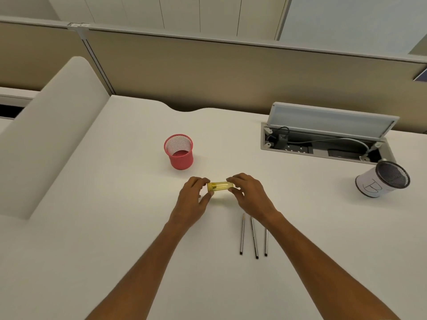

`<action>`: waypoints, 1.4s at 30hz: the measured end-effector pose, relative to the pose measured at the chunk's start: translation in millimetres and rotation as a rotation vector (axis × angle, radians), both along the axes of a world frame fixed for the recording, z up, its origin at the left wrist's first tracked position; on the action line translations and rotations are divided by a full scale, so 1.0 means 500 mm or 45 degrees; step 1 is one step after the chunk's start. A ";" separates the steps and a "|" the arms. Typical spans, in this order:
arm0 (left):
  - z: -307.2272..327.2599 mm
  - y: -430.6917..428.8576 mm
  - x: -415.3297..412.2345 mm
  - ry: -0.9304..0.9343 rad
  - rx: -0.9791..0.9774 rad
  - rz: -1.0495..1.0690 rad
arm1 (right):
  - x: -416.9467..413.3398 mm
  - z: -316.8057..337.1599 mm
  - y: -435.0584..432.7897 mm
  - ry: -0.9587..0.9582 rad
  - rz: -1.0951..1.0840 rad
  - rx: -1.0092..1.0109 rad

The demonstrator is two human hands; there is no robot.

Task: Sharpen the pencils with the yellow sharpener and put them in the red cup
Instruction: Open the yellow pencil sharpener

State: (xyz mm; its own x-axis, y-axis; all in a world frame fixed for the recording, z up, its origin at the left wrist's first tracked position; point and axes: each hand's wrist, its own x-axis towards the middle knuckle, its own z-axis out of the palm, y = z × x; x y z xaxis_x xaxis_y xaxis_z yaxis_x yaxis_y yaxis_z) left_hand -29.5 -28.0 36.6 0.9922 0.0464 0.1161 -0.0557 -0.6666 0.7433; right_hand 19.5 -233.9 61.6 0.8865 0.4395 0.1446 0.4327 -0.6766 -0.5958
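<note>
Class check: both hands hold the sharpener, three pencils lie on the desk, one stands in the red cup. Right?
No: the head view shows the red cup empty. Left hand and right hand hold the sharpener; three pencils lie on the desk.

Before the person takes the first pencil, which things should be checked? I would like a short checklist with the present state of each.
1. Grip on the yellow sharpener by left hand and right hand: ok.
2. Three pencils lie side by side near the right forearm: ok.
3. The red cup stands upright, nothing inside: ok.
4. One hand free for a pencil: not ok, both hold the sharpener.
5. Pencil tips blunt: cannot tell.
</note>
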 end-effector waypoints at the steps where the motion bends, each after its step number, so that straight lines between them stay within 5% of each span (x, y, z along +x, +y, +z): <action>1: 0.020 -0.005 -0.004 -0.013 -0.035 -0.015 | -0.007 0.015 -0.011 -0.023 -0.002 0.026; 11: 0.217 -0.056 -0.056 -0.088 -0.474 -0.065 | -0.083 0.157 -0.090 -0.171 -0.075 0.285; 24: 0.240 -0.160 -0.159 0.072 -1.088 0.140 | -0.226 0.142 -0.070 0.178 -0.377 0.839; 35: 0.251 -0.147 -0.170 0.039 -0.992 0.118 | -0.248 0.155 -0.066 0.247 -0.409 0.838; 42: 0.280 -0.113 -0.161 -0.255 -0.457 -0.095 | -0.245 0.203 -0.082 0.288 -0.370 0.828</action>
State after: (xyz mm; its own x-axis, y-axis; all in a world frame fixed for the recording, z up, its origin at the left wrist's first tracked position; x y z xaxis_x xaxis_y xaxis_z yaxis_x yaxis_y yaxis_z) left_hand -109.9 -84.8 176.7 0.9539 0.0475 0.2964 -0.2611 -0.3559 0.8973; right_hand -103.0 -275.0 163.1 0.9929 0.0708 0.0955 0.1092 -0.2261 -0.9680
